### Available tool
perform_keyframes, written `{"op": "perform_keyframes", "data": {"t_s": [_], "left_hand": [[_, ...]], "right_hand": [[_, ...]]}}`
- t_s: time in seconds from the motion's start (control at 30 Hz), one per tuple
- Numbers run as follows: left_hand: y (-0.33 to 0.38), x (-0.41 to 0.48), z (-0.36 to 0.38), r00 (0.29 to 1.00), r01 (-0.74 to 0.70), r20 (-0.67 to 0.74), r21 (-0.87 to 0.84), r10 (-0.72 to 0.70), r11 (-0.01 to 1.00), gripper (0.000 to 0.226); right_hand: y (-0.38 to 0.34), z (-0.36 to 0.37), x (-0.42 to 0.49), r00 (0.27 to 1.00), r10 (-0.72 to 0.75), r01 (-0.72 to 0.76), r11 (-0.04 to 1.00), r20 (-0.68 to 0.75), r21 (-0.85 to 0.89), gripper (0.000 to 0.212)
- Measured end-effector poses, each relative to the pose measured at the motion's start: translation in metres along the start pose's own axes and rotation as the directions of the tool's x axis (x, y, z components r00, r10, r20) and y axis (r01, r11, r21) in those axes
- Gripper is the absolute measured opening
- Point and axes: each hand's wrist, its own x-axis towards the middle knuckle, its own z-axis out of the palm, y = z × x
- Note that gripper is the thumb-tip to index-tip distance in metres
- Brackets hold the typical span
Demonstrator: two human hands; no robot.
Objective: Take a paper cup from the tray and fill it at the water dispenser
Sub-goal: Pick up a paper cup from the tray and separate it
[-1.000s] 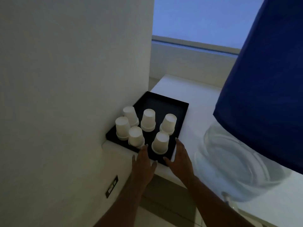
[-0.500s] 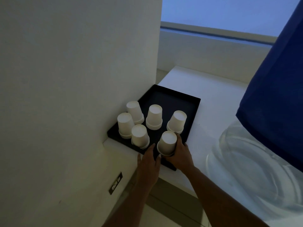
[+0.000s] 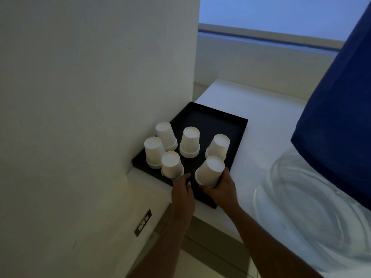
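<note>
A black tray (image 3: 237, 127) sits on the white counter against the wall, with several upside-down white paper cup stacks in its near half. My right hand (image 3: 223, 188) grips the nearest stack, a paper cup (image 3: 210, 171) tilted toward me at the tray's front right corner. My left hand (image 3: 182, 192) rests on the tray's front edge, fingertips touching the base of another cup stack (image 3: 171, 163). The water dispenser's clear bottle (image 3: 305, 207) with a blue cover (image 3: 341, 121) fills the right side.
A white wall (image 3: 90, 97) stands close on the left, with a socket (image 3: 143, 222) low down. The white counter (image 3: 259, 109) runs back toward a window ledge. Floor tiles show below the counter edge.
My right hand has closed around the front right cup and tilted it off the tray floor. My left hand moved forward onto the tray's front edge.
</note>
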Motion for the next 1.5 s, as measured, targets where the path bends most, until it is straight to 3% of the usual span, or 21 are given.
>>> {"op": "perform_keyframes", "data": {"t_s": [0.23,0.47,0.73,0.93,1.5], "left_hand": [[0.015,0.008,0.004,0.978,0.203,0.006,-0.278,-0.21,0.939,0.024],[0.018,0.01,0.003,0.963,0.271,0.146,-0.481,-0.228,0.834,0.021],[0.017,0.018,0.002,0.93,0.368,0.2,-0.483,-0.309,0.795,0.029],[0.014,0.021,-0.001,0.905,0.42,0.299,-0.513,-0.302,0.749,0.018],[0.012,0.029,0.016,0.925,0.379,0.184,-0.378,-0.332,0.845,0.012]], "right_hand": [[-0.011,-0.01,-0.001,0.999,-0.003,-0.008,0.972,0.046,0.236,0.086],[-0.008,-0.008,0.001,0.992,0.047,-0.084,0.933,0.115,0.349,0.088],[0.0,-0.001,0.003,0.978,0.105,-0.179,0.87,0.182,0.46,0.089],[0.0,-0.002,0.005,0.968,0.111,-0.217,0.826,0.226,0.52,0.086],[-0.005,0.006,-0.001,0.997,0.08,-0.068,0.886,-0.007,0.459,0.076]]}}
